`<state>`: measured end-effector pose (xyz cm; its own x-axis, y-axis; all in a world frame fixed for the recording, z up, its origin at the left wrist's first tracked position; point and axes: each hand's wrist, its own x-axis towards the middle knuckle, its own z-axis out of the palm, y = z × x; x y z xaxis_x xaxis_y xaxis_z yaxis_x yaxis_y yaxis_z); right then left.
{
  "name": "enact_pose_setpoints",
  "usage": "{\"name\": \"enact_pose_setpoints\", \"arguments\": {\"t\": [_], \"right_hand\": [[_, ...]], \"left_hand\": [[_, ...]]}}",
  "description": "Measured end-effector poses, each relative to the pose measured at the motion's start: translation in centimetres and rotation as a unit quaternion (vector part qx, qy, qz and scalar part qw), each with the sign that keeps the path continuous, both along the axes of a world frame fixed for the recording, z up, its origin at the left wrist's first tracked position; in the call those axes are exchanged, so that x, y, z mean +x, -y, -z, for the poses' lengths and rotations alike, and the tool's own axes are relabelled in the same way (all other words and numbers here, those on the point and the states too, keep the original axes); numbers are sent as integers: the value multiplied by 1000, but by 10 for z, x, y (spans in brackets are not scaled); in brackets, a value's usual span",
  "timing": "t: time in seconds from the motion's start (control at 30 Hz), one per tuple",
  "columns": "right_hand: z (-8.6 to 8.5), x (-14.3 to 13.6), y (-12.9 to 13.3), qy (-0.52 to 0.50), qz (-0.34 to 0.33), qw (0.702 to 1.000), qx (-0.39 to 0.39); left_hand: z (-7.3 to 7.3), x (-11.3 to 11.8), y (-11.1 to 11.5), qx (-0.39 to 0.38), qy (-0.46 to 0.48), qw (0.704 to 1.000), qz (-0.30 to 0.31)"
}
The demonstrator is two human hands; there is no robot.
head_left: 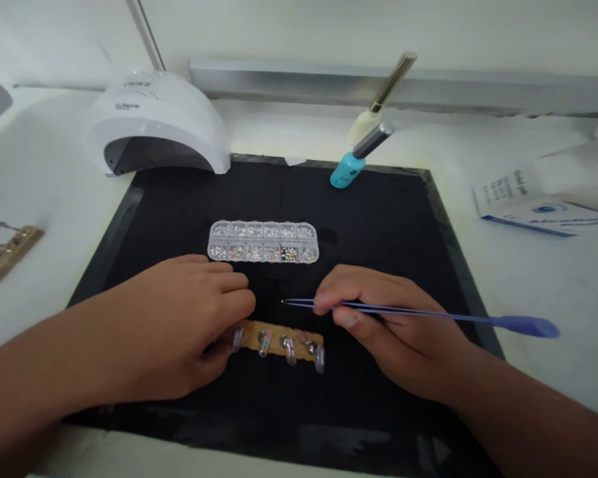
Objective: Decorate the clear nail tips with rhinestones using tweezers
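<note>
My right hand (379,318) is closed around blue tweezers (408,311), whose points face left. A tiny pale speck, perhaps a rhinestone, shows at the tweezers' tips. My left hand (194,325) has its fingers curled over the left end of a brown nail-tip holder strip (274,337), and that end is hidden. Several clear false nails (290,350) stand along the strip, some with small coloured stones on them. Just beyond my hands lies a clear compartment box (263,241) of rhinestones, mostly silvery, with one multicoloured compartment.
A white nail lamp (159,119) stands at the back left. Turquoise (346,170) and cream (363,126) polish bottles stand behind the black mat (379,219). To the right sits a white printed box (543,212); another nail-tip strip (10,259) lies far left.
</note>
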<state>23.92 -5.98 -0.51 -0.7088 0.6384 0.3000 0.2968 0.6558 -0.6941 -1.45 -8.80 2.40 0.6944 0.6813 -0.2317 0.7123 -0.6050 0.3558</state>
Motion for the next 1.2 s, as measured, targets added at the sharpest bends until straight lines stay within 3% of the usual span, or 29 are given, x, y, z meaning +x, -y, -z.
{"name": "enact_pose_setpoints", "arguments": {"t": [0.33,0.77,1.0,1.2], "right_hand": [[-7,13,10,-139,-37,984,-107],[-9,12,13,-85,-73,993,-37],[-10,11,13,-77,-73,994,-34],[-7,15,15,-72,-78,994,-30]], "left_hand": [[0,-2,1,26,-31,999,-7],[-3,-9,4,24,-16,999,-21],[-9,-8,6,94,50,994,16],[-11,-2,7,58,97,992,62]]}}
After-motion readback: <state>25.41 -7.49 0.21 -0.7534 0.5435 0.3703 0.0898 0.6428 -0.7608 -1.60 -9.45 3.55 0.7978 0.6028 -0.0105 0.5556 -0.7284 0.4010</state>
